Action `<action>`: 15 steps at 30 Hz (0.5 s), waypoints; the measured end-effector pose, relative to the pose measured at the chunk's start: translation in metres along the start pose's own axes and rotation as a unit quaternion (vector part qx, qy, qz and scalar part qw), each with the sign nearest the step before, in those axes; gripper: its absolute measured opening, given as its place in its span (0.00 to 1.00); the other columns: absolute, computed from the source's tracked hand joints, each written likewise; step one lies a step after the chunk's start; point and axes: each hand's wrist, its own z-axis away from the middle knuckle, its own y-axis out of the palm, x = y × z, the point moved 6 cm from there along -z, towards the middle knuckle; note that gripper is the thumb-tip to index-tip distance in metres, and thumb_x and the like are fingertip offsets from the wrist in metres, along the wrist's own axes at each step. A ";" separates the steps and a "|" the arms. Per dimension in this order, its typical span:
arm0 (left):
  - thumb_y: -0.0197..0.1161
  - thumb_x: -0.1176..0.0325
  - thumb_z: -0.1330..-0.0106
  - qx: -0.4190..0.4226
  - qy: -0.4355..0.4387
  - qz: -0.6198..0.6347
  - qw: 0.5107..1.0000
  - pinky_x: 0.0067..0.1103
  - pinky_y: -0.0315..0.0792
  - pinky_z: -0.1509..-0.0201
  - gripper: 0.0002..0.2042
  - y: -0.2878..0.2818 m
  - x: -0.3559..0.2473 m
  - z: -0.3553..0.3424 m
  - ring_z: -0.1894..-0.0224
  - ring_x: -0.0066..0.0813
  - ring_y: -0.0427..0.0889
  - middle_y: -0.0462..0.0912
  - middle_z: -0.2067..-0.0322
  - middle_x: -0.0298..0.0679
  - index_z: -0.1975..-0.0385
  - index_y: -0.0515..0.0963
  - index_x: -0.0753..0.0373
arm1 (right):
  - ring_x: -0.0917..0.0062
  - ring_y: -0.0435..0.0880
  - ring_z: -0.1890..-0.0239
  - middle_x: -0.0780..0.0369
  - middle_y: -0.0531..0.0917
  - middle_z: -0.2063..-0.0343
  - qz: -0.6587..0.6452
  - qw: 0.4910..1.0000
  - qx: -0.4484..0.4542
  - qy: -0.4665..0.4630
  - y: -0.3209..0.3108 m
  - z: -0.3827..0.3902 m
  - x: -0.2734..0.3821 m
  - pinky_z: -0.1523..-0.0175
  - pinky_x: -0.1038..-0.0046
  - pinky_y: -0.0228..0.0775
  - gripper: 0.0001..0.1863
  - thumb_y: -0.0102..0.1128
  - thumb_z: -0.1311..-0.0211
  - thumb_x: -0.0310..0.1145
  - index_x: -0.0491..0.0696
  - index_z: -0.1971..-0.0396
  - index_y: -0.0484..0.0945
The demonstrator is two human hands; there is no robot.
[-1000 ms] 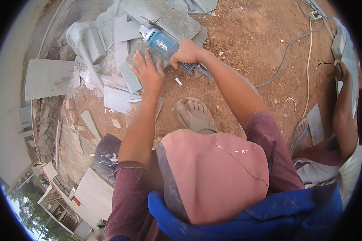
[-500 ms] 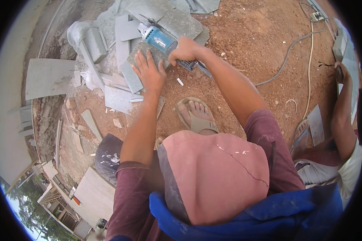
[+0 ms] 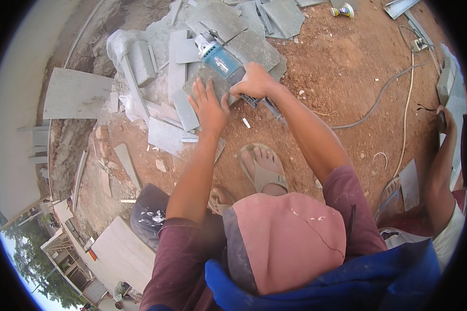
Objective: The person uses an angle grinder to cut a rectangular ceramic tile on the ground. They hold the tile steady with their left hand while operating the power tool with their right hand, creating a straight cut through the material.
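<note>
An angle grinder (image 3: 220,59) with a teal body and silver head is in my right hand (image 3: 257,82), whose fingers wrap round its rear end. Its thin disc shows edge-on over the grey stone tiles (image 3: 251,47); whether it touches them I cannot tell. Beside the grinder, my left hand (image 3: 211,106) lies flat with fingers spread on a grey tile, which it partly covers. A narrow tile piece (image 3: 184,109) sticks out next to that hand.
Broken tiles and plastic wrapping (image 3: 118,44) lie at the left. A grey cable (image 3: 371,111) crosses the dirt toward a socket (image 3: 417,45). At right, another person's hand (image 3: 444,118) holds a dark object. My sandalled foot (image 3: 264,168) is near the tiles.
The whole view has shifted, so the scene sits lower and farther right, and a small tub shows at the top. My hands and the grinder keep nearly the same place on the tiles.
</note>
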 end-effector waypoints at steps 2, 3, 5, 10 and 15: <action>0.69 0.57 0.31 0.026 -0.014 0.011 0.999 0.58 0.35 0.18 0.42 0.000 0.002 -0.003 0.16 0.57 0.42 0.47 0.19 0.57 0.21 0.55 0.64 | 0.66 0.86 0.73 0.51 0.87 0.76 -0.005 1.000 0.000 0.001 -0.002 0.000 0.000 0.64 0.67 0.78 0.22 0.78 0.69 0.40 0.36 0.78 0.85; 0.72 0.55 0.33 0.037 -0.040 0.011 0.998 0.58 0.35 0.18 0.46 -0.001 0.005 -0.007 0.16 0.58 0.40 0.46 0.18 0.57 0.21 0.53 0.64 | 0.66 0.86 0.73 0.51 0.87 0.76 -0.009 1.000 0.002 0.000 -0.002 0.000 -0.001 0.64 0.67 0.78 0.22 0.78 0.69 0.40 0.36 0.78 0.85; 0.77 0.51 0.39 0.059 -0.091 0.011 0.994 0.57 0.35 0.18 0.53 -0.006 0.012 -0.015 0.16 0.60 0.38 0.43 0.18 0.57 0.19 0.50 0.63 | 0.66 0.85 0.73 0.52 0.87 0.77 -0.014 1.000 0.003 -0.002 0.000 -0.001 0.000 0.64 0.67 0.78 0.22 0.78 0.69 0.40 0.36 0.79 0.85; 0.85 0.37 0.58 0.114 -0.109 0.029 0.987 0.58 0.35 0.18 0.71 -0.020 0.008 -0.029 0.16 0.61 0.33 0.38 0.18 0.60 0.18 0.45 0.64 | 0.67 0.85 0.74 0.52 0.87 0.77 -0.023 1.000 0.005 -0.004 0.006 -0.002 -0.003 0.64 0.67 0.78 0.22 0.79 0.68 0.41 0.36 0.79 0.85; 0.86 0.37 0.60 0.088 -0.073 0.028 0.993 0.51 0.40 0.17 0.73 -0.016 0.012 -0.030 0.16 0.63 0.34 0.40 0.19 0.62 0.19 0.45 0.65 | 0.67 0.84 0.74 0.53 0.86 0.78 -0.029 1.000 0.001 -0.008 0.010 -0.005 -0.004 0.64 0.67 0.77 0.22 0.79 0.68 0.42 0.37 0.79 0.84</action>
